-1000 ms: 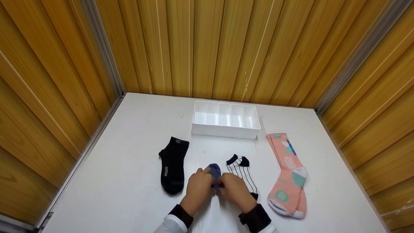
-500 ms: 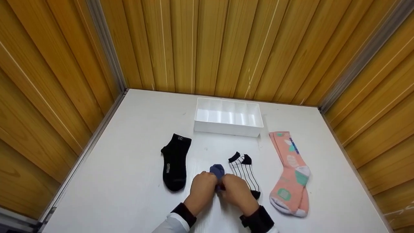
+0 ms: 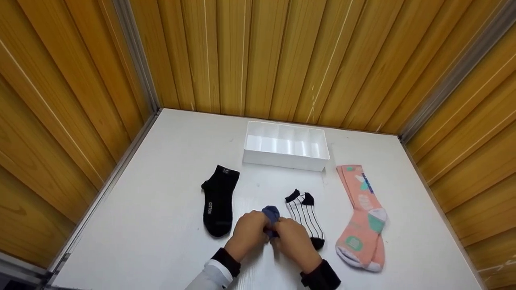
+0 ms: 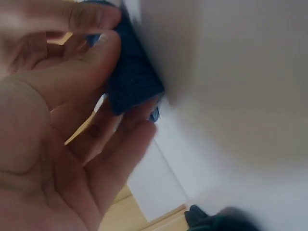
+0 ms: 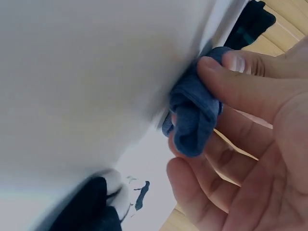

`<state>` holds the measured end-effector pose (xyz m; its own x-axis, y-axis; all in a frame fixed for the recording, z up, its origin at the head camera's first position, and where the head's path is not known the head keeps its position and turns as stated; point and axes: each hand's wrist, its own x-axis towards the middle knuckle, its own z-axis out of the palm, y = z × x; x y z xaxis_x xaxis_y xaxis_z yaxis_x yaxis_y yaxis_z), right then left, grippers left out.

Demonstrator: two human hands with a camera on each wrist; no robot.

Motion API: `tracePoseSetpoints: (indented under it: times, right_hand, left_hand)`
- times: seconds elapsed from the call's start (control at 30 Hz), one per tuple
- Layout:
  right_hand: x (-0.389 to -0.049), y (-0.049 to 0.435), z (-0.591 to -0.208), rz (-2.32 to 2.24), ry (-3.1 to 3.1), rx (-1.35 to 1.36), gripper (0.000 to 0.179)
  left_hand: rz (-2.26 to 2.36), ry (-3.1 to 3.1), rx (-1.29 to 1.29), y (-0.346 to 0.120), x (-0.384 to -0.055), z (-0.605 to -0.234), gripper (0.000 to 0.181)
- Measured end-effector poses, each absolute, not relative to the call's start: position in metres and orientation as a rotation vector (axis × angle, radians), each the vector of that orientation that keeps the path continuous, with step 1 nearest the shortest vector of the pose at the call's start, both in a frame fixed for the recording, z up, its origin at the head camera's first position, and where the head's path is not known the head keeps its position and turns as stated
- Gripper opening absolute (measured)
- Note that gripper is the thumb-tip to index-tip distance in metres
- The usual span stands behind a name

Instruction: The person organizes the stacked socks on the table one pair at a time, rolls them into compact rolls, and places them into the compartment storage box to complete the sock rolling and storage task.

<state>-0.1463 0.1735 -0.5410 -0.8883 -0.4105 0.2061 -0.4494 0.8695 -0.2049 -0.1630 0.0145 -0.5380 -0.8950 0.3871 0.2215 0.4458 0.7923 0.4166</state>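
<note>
A small blue sock (image 3: 270,212), partly rolled up, is between both hands at the front middle of the white table. My left hand (image 3: 249,233) pinches one side of it between thumb and fingers. From the other side my right hand (image 3: 297,241) grips it the same way. The right wrist view shows the folded, bunched end of the blue sock (image 5: 195,108) past the fingertips. In the left wrist view a flatter blue edge hangs below the thumb. A black-and-white striped sock (image 3: 305,215) lies just beyond the right hand, its toe end close to it.
To the left lies a black ankle sock (image 3: 218,205) with white lettering. Pink patterned socks (image 3: 360,225) lie on the right. An open white box (image 3: 285,161) stands at the back, near the yellow wood-look wall (image 3: 278,60).
Both hands stay on the blue sock, with the fingers shifting slightly as they work it. The whole head view has moved a little, while the other socks and the box lie as before.
</note>
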Motion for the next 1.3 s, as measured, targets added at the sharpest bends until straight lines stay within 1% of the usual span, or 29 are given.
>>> tracePoseSetpoints:
  times: [0.13,0.37,0.5,0.6,0.73,0.8,0.97,1.07,1.17,1.3]
  right_hand:
    - [-0.153,0.179,-0.536,0.468,-2.951,0.656,0.019]
    - [-0.163,0.185,-0.530,0.616,-3.073,0.611,0.021]
    - [-0.159,0.181,-0.533,0.561,-3.052,0.571,0.024]
    - [-0.151,0.178,-0.538,0.451,-2.983,0.579,0.021]
    - [-0.143,0.175,-0.543,0.326,-2.915,0.615,0.039]
    - [-0.142,0.176,-0.544,0.298,-2.901,0.625,0.041]
    - [-0.144,0.177,-0.544,0.311,-2.888,0.627,0.027]
    - [-0.145,0.176,-0.544,0.362,-2.903,0.604,0.019]
    - [-0.147,0.174,-0.544,0.412,-2.912,0.591,0.013]
    - [-0.152,0.175,-0.542,0.470,-2.931,0.589,0.012]
  left_hand:
    - [-0.463,-2.757,-0.654,0.025,-0.153,-0.538,0.018]
    - [-0.190,-2.680,-0.550,0.038,-0.151,-0.543,0.008]
    - [-0.235,-2.667,-0.553,0.037,-0.150,-0.548,0.010]
    - [-0.314,-2.672,-0.541,0.035,-0.150,-0.547,0.014]
    - [-0.431,-2.727,-0.533,0.031,-0.153,-0.545,0.018]
    - [-0.519,-2.781,-0.545,0.028,-0.157,-0.543,0.020]
    - [-0.750,-2.896,-0.577,0.019,-0.166,-0.541,0.021]
    - [-0.745,-2.893,-0.594,0.017,-0.166,-0.541,0.021]
    - [-0.552,-2.814,-0.620,0.019,-0.160,-0.541,0.018]
    - [-0.226,-2.697,-0.604,0.026,-0.150,-0.543,0.009]
